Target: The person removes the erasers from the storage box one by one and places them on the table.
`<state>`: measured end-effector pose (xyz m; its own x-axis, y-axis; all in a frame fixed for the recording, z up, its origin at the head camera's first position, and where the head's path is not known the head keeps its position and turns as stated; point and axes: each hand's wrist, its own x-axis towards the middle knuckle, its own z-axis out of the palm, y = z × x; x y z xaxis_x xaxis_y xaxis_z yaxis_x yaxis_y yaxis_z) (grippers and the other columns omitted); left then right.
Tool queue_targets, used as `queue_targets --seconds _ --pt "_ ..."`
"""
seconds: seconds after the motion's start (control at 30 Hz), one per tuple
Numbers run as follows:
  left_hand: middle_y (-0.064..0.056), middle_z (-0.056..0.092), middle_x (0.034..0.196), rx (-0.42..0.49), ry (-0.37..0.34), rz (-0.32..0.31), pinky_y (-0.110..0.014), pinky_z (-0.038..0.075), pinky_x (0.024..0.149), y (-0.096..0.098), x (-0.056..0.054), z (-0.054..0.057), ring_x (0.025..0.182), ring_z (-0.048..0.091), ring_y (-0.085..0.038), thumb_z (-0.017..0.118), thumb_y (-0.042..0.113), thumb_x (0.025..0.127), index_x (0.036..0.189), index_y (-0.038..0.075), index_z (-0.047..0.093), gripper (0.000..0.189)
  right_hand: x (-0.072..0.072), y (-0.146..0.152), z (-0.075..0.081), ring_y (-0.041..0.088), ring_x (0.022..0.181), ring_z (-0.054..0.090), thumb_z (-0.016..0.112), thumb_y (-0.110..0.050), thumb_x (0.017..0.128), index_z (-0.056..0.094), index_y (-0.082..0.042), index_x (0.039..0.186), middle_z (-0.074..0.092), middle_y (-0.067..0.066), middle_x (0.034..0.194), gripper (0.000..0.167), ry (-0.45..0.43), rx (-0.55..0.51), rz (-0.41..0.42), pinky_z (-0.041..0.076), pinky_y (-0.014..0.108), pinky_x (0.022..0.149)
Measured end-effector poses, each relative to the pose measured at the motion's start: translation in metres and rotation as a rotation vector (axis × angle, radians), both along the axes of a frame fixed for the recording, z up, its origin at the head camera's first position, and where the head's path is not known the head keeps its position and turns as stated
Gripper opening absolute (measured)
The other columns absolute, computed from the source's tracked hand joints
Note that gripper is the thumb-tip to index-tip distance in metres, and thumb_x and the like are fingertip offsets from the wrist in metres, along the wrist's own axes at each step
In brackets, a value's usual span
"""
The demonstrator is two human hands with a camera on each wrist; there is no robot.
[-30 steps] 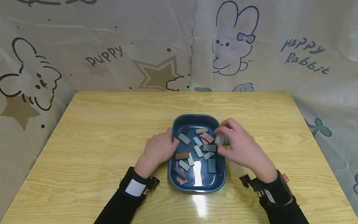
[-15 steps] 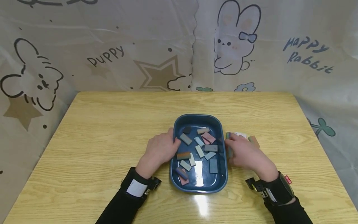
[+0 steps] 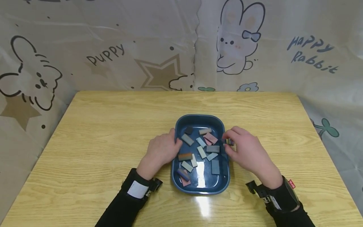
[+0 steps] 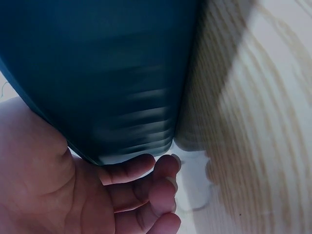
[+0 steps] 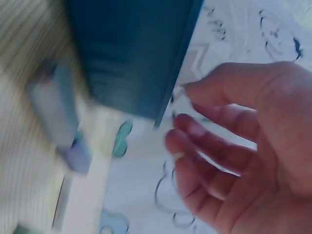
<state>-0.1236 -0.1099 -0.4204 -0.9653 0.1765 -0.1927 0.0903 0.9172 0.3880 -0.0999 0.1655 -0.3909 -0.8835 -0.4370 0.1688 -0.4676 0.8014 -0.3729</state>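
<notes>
Reaching in from the near side: two dark sleeves, the left (image 3: 116, 206) and the right (image 3: 289, 217), a strapped wrist mount on each. Left hand (image 3: 161, 148) grips the left rim of a blue tray (image 3: 199, 191); thumb at the rim, fingers bent against the outer wall. Right hand (image 3: 246, 149) is at the opposite rim, thumb and fingertips parted, gap between them bare in the right wrist view; it holds nothing.

Tray sits on the table, a little right of centre, small blocks scattered on its floor. Near end: a blue-purple block (image 3: 183, 175) lies across a pink block (image 3: 185, 182). Up the left side, an orange-brown block (image 3: 185, 157) touches a pale block (image 3: 194, 161). Near the right wall, a flat teal block (image 3: 215, 167); beyond it, a grey block (image 3: 213, 149). Further on, two overlapping pinkish blocks (image 3: 210, 138), then a beige block (image 3: 205, 131). Far left corner: a black block (image 3: 188, 130).

Outside the tray, on its right: a pale grey block (image 5: 54, 105) and a lilac block (image 5: 77, 153) close together on the table, both blurred.

Wood-grain table (image 3: 113, 123) runs back to a pale printed cloth (image 3: 161, 28), lettered "PUPPY" and "Happy Rabbit".
</notes>
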Motion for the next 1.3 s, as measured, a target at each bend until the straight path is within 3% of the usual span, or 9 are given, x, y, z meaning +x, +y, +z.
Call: queue_targets --seconds 0.13,0.3,0.53,0.77,0.97,1.17,1.3 --pt "-0.004 0.055 0.066 -0.006 0.001 0.0 -0.032 0.037 0.047 0.001 -0.001 -0.001 0.053 0.053 -0.02 0.048 0.033 0.098 0.106 0.007 0.054 0.028 0.013 -0.029 -0.001 0.016 0.083 0.062 0.074 -0.009 0.083 0.069 -0.01 0.101 0.063 0.003 0.098 0.018 0.026 -0.087 0.161 0.052 0.029 0.067" --pt "-0.005 0.056 0.068 -0.027 0.002 0.005 -0.034 0.037 0.047 0.002 -0.002 -0.001 0.054 0.053 -0.021 0.048 0.035 0.098 0.105 0.007 0.054 0.029 0.028 -0.067 -0.008 0.009 0.074 0.058 0.073 -0.008 0.086 0.07 -0.013 0.096 0.06 -0.001 0.094 0.011 -0.075 -0.2 0.34 0.049 0.022 0.065" --pt "-0.006 0.056 0.068 -0.038 0.008 0.002 -0.034 0.038 0.047 0.0 -0.002 -0.001 0.054 0.053 -0.022 0.047 0.034 0.099 0.103 0.007 0.053 0.027 0.037 -0.095 -0.022 0.011 0.088 0.06 0.076 -0.01 0.085 0.074 -0.013 0.099 0.06 -0.001 0.102 0.015 -0.16 -0.09 0.4 0.051 0.027 0.079" --pt "-0.006 0.056 0.068 -0.049 0.014 0.001 -0.035 0.038 0.047 0.001 -0.002 -0.001 0.055 0.053 -0.023 0.048 0.034 0.098 0.104 0.007 0.054 0.029 0.037 -0.1 -0.03 0.009 0.074 0.051 0.072 -0.007 0.081 0.069 -0.013 0.091 0.053 -0.004 0.09 0.012 -0.161 -0.072 0.408 0.045 0.023 0.067" --pt "-0.006 0.055 0.067 -0.034 0.02 -0.001 -0.034 0.037 0.047 0.001 -0.003 -0.002 0.055 0.053 -0.022 0.047 0.035 0.098 0.105 0.007 0.054 0.031 0.031 -0.081 -0.017 0.009 0.075 0.052 0.069 -0.004 0.075 0.068 -0.013 0.095 0.056 -0.005 0.093 0.022 -0.12 -0.113 0.342 0.046 0.024 0.067" --pt "-0.005 0.054 0.066 -0.007 0.013 -0.004 -0.032 0.035 0.046 0.0 -0.002 -0.003 0.053 0.051 -0.021 0.047 0.034 0.098 0.107 0.006 0.054 0.031 0.023 -0.019 0.017 0.01 0.083 0.061 0.069 0.0 0.075 0.069 -0.011 0.107 0.062 -0.003 0.099 0.033 -0.126 -0.204 0.088 0.054 0.025 0.069" --pt "-0.005 0.054 0.066 0.008 0.018 -0.005 -0.032 0.036 0.046 0.001 -0.002 -0.003 0.053 0.051 -0.021 0.048 0.033 0.098 0.106 0.006 0.054 0.029 0.017 0.019 0.024 0.014 0.083 0.061 0.069 0.003 0.076 0.07 -0.006 0.11 0.062 -0.001 0.094 0.035 -0.137 -0.169 -0.023 0.056 0.028 0.068"
